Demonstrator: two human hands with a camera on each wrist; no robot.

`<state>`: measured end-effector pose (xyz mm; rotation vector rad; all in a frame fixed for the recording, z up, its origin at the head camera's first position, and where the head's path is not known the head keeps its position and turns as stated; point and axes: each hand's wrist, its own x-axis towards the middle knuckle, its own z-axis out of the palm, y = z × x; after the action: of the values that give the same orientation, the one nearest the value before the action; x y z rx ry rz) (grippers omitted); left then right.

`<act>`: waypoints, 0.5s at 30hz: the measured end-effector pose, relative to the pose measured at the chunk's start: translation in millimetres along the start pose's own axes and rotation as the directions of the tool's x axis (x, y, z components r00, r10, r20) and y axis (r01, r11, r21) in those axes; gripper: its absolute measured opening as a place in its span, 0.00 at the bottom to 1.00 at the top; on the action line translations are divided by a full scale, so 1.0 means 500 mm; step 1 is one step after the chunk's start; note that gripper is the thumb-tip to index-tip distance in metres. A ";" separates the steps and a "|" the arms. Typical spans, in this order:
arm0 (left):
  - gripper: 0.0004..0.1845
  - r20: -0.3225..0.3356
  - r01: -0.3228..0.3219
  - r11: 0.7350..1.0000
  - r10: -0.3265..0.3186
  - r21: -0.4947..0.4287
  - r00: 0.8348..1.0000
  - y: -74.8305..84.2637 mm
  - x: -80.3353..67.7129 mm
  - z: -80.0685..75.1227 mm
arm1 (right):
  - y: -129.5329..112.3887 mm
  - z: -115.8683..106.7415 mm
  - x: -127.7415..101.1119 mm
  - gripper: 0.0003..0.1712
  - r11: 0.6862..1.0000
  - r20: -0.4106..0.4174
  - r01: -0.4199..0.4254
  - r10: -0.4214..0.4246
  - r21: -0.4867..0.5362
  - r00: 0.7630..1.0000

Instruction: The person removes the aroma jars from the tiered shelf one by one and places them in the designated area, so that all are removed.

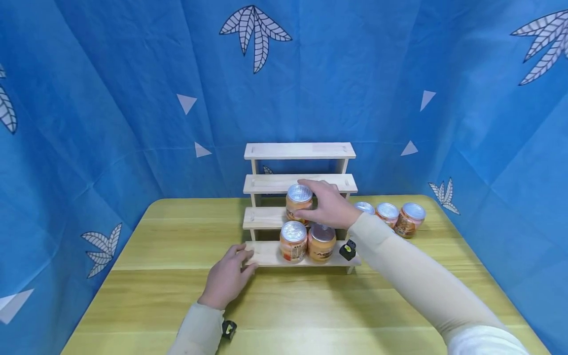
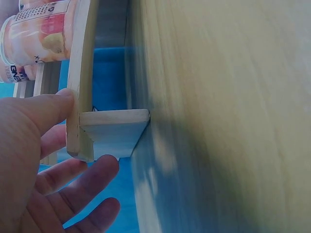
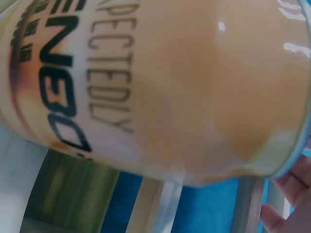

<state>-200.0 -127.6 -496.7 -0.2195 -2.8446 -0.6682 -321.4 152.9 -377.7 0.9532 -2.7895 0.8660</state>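
A pale wooden stepped shelf [image 1: 266, 217] with several tiers stands at the back of the yellow table [image 1: 155, 296]. My right hand [image 1: 317, 202] grips an orange can with a silver lid [image 1: 298, 196] at the second tier from the bottom. That can [image 3: 170, 82] fills the right wrist view, with fingertips [image 3: 291, 194] at its edge. Two similar cans [image 1: 293, 241] [image 1: 321, 242] stand on the bottom tier. My left hand [image 1: 243, 260] rests on that tier's left end. In the left wrist view the thumb [image 2: 53, 104] touches the board's edge [image 2: 80, 97], fingers straight beside it.
Three more cans [image 1: 387, 213] stand in a row on the table right of the shelf. Blue patterned cloth [image 1: 111, 123] walls in the table on the back and both sides. The table's front half [image 1: 310, 305] lies between me and the shelf.
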 end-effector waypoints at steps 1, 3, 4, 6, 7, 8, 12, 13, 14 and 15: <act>0.22 -0.003 -0.002 1.000 0.002 0.000 1.000 0.000 0.000 0.000 | 0.000 0.001 0.001 0.50 1.000 -0.001 -0.004 0.004 -0.003 1.000; 0.22 -0.005 -0.002 1.000 0.002 -0.001 1.000 0.000 0.001 0.000 | 0.001 0.001 0.004 0.50 1.000 -0.003 -0.011 0.011 -0.003 1.000; 0.22 -0.005 -0.002 1.000 0.002 -0.003 1.000 0.000 0.001 0.000 | 0.001 0.001 0.005 0.50 1.000 -0.006 -0.016 0.016 -0.001 1.000; 0.22 -0.006 -0.007 1.000 0.007 -0.005 1.000 0.000 0.001 -0.001 | 0.001 0.002 0.007 0.50 1.000 -0.011 -0.025 0.025 0.004 1.000; 0.22 -0.007 -0.006 1.000 0.006 -0.005 1.000 0.000 0.001 -0.001 | 0.001 0.002 0.007 0.49 1.000 -0.015 -0.030 0.030 0.008 0.999; 0.22 -0.006 -0.005 1.000 0.005 -0.005 1.000 -0.001 0.002 -0.001 | 0.000 0.002 0.007 0.49 0.999 -0.019 -0.035 0.035 0.013 0.999; 0.22 -0.009 -0.006 1.000 0.006 -0.008 1.000 -0.003 0.001 0.000 | -0.002 0.003 0.005 0.49 0.994 -0.031 -0.087 0.089 0.058 0.996; 0.23 -0.008 -0.006 1.000 0.006 -0.008 1.000 -0.003 0.000 0.000 | -0.002 0.003 0.004 0.49 0.992 -0.030 -0.103 0.105 0.071 0.994; 0.23 -0.006 -0.005 1.000 0.005 -0.008 1.000 -0.004 -0.001 0.001 | -0.002 0.004 0.003 0.49 0.989 -0.028 -0.119 0.122 0.084 0.992; 0.23 -0.005 -0.005 1.000 0.005 -0.009 1.000 -0.004 -0.002 0.001 | -0.002 0.004 0.002 0.49 0.986 -0.024 -0.131 0.134 0.098 0.991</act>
<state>-199.7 -129.3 -498.3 -0.2261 -2.8361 -0.6792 -321.3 150.9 -378.6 0.7654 -2.8350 1.0318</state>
